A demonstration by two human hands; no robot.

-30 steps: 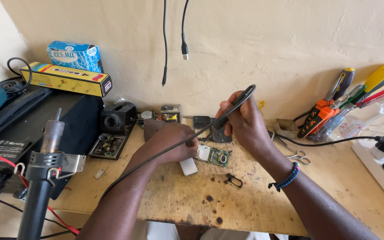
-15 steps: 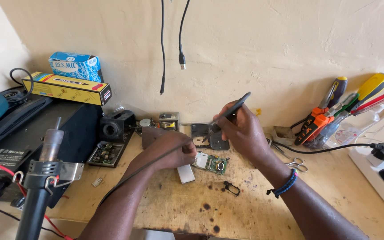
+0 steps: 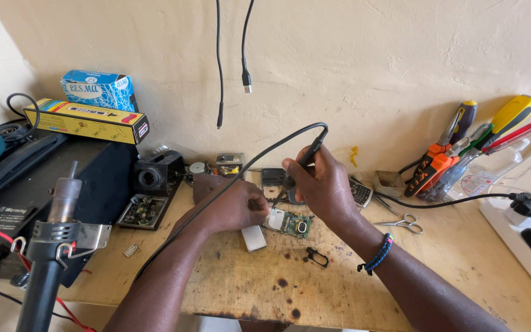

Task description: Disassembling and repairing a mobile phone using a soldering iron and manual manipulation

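Soldering step: my right hand (image 3: 321, 184) grips the black corded soldering iron (image 3: 302, 161) above the small green circuit board (image 3: 291, 223), left hand (image 3: 232, 206) pinching its left edge; next needs steady tip contact.

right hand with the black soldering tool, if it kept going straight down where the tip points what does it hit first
The right hand aims the soldering tool down and slightly left. Its tip would probably first meet the small green circuit board on the wooden bench, beside the left hand. Depth is unclear.

Screwdrivers (image 3: 462, 147) lean against the wall near scissors (image 3: 404, 222).
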